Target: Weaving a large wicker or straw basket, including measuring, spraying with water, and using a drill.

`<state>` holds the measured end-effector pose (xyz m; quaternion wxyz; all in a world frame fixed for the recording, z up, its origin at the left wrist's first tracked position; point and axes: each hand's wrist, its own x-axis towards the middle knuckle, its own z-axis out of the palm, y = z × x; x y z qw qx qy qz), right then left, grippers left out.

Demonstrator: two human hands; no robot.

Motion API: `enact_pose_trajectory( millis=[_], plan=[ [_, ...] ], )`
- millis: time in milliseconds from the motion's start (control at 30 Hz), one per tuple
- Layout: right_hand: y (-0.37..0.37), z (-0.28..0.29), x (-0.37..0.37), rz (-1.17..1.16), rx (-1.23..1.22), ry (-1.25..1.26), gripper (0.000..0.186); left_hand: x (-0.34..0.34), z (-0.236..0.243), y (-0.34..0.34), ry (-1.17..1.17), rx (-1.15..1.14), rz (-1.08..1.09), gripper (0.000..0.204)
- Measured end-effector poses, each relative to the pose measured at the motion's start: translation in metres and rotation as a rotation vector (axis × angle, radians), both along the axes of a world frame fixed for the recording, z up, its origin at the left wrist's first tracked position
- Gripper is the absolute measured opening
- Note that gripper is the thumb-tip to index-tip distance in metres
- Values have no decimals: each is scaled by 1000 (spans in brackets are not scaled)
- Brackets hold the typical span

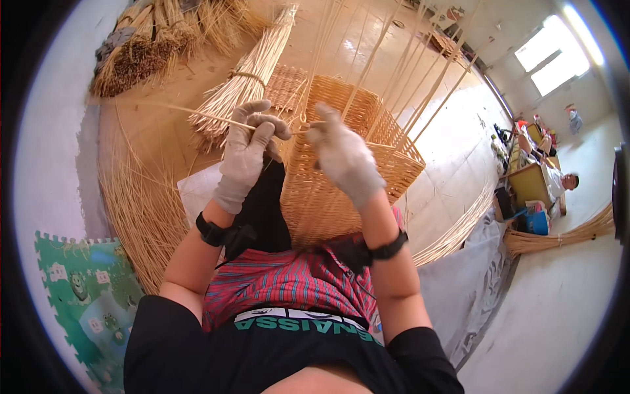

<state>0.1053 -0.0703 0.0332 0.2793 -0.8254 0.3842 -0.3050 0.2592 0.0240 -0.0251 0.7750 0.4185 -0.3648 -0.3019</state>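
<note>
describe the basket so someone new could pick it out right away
Find the red striped cloth across the person's lap. Just beyond it is the tan basket, set apart from the tied reed bundle by its woven walls and tall bare stakes.

A green foam mat (82,305) shows at left, a blue bucket (538,222) right.

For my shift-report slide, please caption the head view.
The gloved left hand pinches a pale strand beside a wicker basket; the gloved right hand, blurred, is close by.
</note>
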Motion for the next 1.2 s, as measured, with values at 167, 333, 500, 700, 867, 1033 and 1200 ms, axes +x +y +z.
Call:
enact_pose_trajectory(
  millis=[167, 333, 500, 700, 867, 1033, 1200],
  plan=[
    [-11, -10, 22, 64, 61, 187, 17, 38, -11, -18, 42, 171, -114, 19],
    [-11, -31, 21, 11, -66, 92, 13, 61, -26, -87, -86, 254, -456, 23],
    [-14, -42, 19, 64, -171, -98, 14, 43, -38, -106, -66, 291, -532, 19],
    [4, -6, -33, 124, -53, -118, 29, 17, -30, -95, -60, 80, -462, 10],
    [-33, -23, -109, 295, 63, -311, 20, -41, -27, -96, -32, 77, -361, 15],
    [-93, -84, -175, 93, 507, -472, 10, -134, -53, -145, 33, 227, -245, 18],
    [-121, -131, -170, -18, 446, -573, 17, -144, -70, -183, 4, 389, -265, 18]
  ],
)
